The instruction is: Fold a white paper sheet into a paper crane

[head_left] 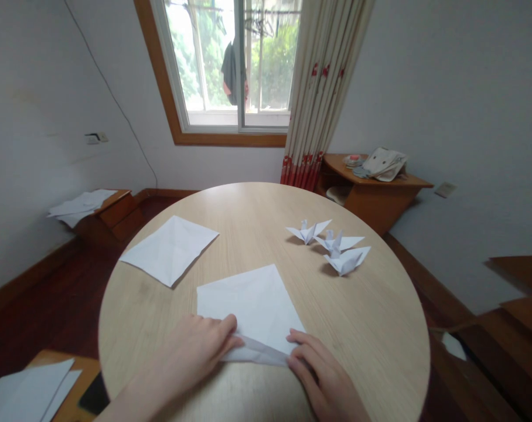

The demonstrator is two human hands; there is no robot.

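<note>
A white sheet of paper (248,299) lies on the round wooden table in front of me, its near edge lifted and turned over in a narrow strip. My left hand (208,340) pinches that edge on the left, thumb and fingers closed on the paper. At the near right corner, my right hand (321,372) grips the folded strip between thumb and fingers. Another creased square of paper (171,249) rests flat to the left. Three folded paper cranes stand together on the right, the nearest crane (345,261) with its wings spread.
The round table (248,205) has pale wood grain. A low stand with stacked paper (24,390) and a dark object (94,395) is at the lower left. More sheets (84,203) lie on a wooden cabinet farther back. A corner shelf (375,190) carries a cloth bag (385,164).
</note>
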